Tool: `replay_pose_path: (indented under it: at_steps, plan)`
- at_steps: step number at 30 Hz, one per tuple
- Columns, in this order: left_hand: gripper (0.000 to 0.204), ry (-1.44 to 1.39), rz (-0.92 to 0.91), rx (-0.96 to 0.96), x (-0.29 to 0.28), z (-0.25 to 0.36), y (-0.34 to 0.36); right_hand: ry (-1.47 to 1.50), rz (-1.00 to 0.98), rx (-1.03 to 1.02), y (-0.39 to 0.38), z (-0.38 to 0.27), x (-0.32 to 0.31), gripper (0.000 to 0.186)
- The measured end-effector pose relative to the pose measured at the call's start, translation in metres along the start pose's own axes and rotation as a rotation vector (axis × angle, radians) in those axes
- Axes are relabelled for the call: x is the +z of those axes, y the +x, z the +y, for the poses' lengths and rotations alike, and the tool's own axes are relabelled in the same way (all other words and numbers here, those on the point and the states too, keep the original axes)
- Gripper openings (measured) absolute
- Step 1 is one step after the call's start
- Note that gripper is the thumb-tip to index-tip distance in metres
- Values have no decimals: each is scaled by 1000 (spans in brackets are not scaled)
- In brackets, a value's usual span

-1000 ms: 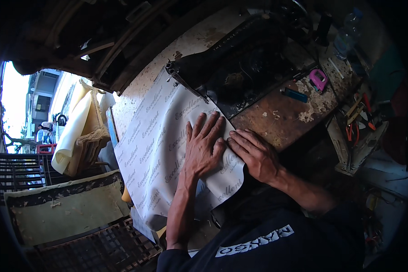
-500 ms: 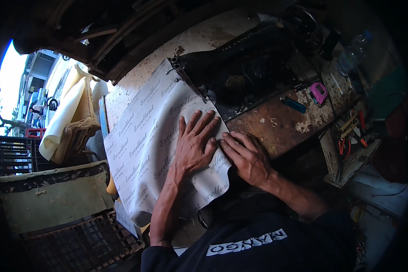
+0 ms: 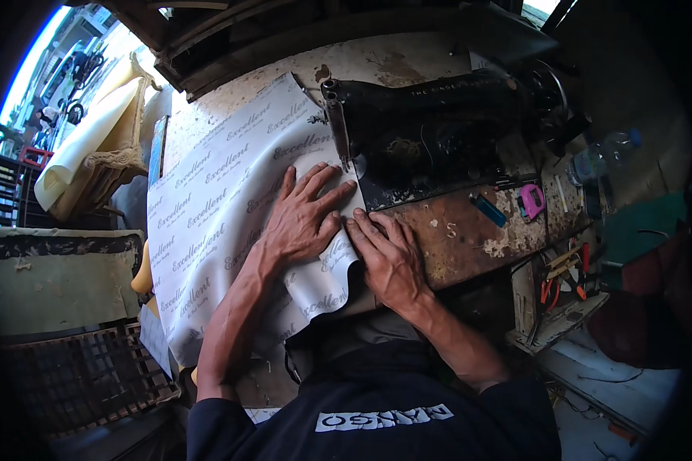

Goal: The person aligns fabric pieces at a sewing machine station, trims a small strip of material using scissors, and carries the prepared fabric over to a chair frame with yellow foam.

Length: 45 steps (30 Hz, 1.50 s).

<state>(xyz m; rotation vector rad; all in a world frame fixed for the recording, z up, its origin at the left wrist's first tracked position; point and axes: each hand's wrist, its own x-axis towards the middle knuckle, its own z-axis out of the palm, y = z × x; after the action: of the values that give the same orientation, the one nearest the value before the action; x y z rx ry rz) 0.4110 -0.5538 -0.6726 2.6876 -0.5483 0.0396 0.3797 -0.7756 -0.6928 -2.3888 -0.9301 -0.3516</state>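
A large white flexible sheet [image 3: 207,200] with repeated grey script print lies rumpled over the worktable. Its right edge runs under the needle end of a black sewing machine [image 3: 430,115]. Palm down on the sheet, just in front of the needle area, rests my left hand [image 3: 304,219] with its fingers spread. My right hand [image 3: 390,257] lies flat beside it, fingers stretched forward and touching the sheet's right edge. The near corner of the sheet curls up between my two wrists. What lies beneath the sheet is hidden.
On the stained table [image 3: 446,238] right of my hands lie a blue-green flat object [image 3: 488,210] and a pink tool [image 3: 530,202]. Farther right are a clear bottle [image 3: 596,161] and a wooden rack [image 3: 561,288] of hand tools. Cream foam-like rolled material [image 3: 92,146] stands at left.
The whole view has shifted and turned. My left fingertips and the sheet sit slightly nearer the machine's needle end; both hands keep about the same pose on the sheet.
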Motion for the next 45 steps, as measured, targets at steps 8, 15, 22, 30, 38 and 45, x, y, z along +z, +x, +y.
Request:
replay_pose_path:
  at_steps: [8,15,22,30,38,45]
  plan:
    - [59,-25,25,-3,-4,-19,6,6,-4,10,16,2,6,52]
    - [93,-100,-94,61,-43,54,-27,111,5,38,16,9,17,47]
    - [70,-27,-9,-43,-14,48,-42,-51,63,17,6,-2,14,37]
    - [38,20,183,4,-2,40,-35,-28,14,78,-40,-38,-1,38]
    - [35,31,158,9,-5,42,-30,-35,46,64,-38,-37,-3,38]
    - [45,69,97,25,-11,42,-29,-13,65,59,-37,-36,-3,37]
